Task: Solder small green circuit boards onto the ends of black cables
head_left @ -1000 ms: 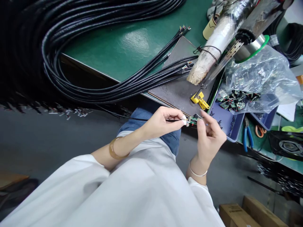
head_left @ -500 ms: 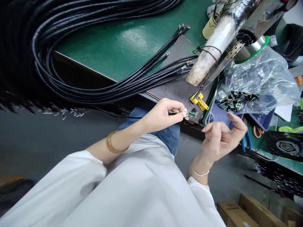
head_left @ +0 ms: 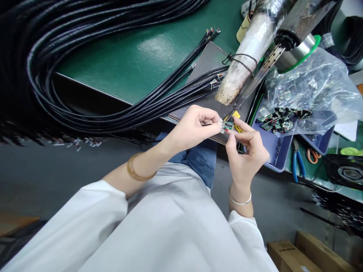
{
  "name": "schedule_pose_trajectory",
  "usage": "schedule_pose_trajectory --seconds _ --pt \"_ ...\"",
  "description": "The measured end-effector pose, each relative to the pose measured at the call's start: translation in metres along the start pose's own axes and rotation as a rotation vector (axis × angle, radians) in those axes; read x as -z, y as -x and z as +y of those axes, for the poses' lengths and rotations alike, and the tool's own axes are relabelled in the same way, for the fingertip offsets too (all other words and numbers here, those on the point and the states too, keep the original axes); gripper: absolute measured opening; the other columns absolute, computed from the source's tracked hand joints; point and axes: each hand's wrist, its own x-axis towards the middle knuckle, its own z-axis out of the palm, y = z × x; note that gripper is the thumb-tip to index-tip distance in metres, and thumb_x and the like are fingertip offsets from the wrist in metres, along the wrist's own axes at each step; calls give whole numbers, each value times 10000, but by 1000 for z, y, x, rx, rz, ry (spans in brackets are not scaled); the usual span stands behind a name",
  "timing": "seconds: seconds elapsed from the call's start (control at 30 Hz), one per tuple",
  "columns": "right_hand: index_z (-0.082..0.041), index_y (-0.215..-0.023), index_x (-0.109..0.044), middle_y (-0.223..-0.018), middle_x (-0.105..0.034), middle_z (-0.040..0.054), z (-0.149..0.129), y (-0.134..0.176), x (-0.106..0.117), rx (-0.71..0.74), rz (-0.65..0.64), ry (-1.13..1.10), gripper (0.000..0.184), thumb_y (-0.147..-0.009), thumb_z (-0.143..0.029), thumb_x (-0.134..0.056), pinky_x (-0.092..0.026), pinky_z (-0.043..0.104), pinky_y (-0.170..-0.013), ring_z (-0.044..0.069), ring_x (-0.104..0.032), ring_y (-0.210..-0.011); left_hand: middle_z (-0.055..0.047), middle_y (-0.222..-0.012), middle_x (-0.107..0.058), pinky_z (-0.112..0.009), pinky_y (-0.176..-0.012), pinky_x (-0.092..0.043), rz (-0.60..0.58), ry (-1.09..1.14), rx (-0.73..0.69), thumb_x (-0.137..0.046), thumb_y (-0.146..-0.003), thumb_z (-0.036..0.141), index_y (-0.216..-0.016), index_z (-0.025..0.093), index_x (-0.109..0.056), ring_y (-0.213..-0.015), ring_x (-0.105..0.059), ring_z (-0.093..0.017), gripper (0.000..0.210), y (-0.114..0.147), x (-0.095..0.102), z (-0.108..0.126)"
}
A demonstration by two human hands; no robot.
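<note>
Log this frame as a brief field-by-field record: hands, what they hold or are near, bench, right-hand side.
Left hand: pinches a black cable near its end
Right hand: thumb and index finger at a small green circuit board; grip unclear
Above hands: perforated metal tube, slanting downward
Bench: green top, bundled black cables
Right side: purple tray, clear plastic bag, blue-handled pliers
</note>
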Motion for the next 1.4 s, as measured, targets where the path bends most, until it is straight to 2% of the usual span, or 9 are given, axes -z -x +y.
schedule_pose_trajectory --seconds 0.23,0.6,0.87,1.13,1.27,1.4 --pt "-220 -881 -582 -1195 -748 88 -1 -4 0 -24 7 -30 74 -891 -187 -647 -661 336 -790 220 -756 -1035 38 -515 -418 -189 -483 -254 25 -2 13 -615 -725 166 -571 127 -579 -502 -353 -48 163 -5 -1 7" --pt "-227 -877 -598 -1230 -735 76 -9 -5 2 -17 -3 -57 99 -880 -139 -642 -678 375 -816 218 -771 -976 31 -523 -432 -188 -486 -281 12 -3 21 -639 -728 176 -566 132 -565 -514 -372 -53 184 -4 2 14" --pt "-224 -839 -565 -1256 -725 66 -7 -4 2 8 -17 -61 134 -869 -109 -627 -674 333 -777 199 -775 -952 49 -485 -367 -194 -459 -209 -20 -3 60 -613 -728 159 -544 126 -545 -473 -310 -35 199 -8 4 14" --pt "-235 -880 -621 -1166 -756 53 -9 -9 5 68 -3 -6 116 -870 -122 -645 -674 381 -815 244 -745 -1078 51 -493 -375 -195 -457 -212 -12 -8 42 -617 -717 150 -550 128 -543 -462 -323 -30 185 -7 4 17" --pt "-230 -839 -586 -1242 -730 67 -10 -7 4 83 -10 11 131 -867 -111 -632 -672 344 -784 207 -771 -970 53 -487 -365 -197 -458 -195 -30 -5 68 -604 -710 148 -543 127 -543 -460 -306 -30 179 -9 5 16" --pt "-226 -839 -567 -1233 -736 72 -8 -4 3 91 -31 35 134 -870 -110 -626 -661 316 -773 184 -777 -915 58 -471 -350 -200 -460 -188 -50 5 97 -602 -702 156 -536 129 -545 -457 -287 -32 177 -9 6 12"
